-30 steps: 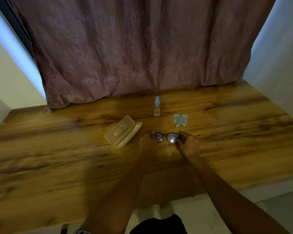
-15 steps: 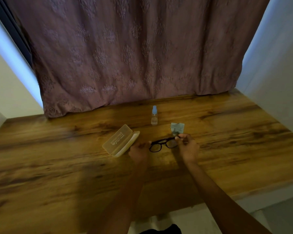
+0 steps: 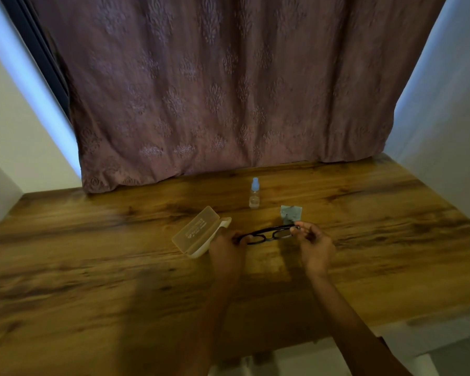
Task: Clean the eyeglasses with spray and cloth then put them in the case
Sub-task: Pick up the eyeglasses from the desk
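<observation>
2 ends of eyeglasses (image 3: 268, 234) pinched: left hand (image 3: 226, 248), right hand (image 3: 314, 246).

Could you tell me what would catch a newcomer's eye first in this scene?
The black eyeglasses, held at both ends by the left hand and right hand over the wooden table. Behind them are a blue-capped spray bottle and a cloth, with a pale plastic case to their left.

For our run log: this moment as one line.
left hand, right hand: hold eyeglasses | spray bottle, cloth, case: on table
</observation>
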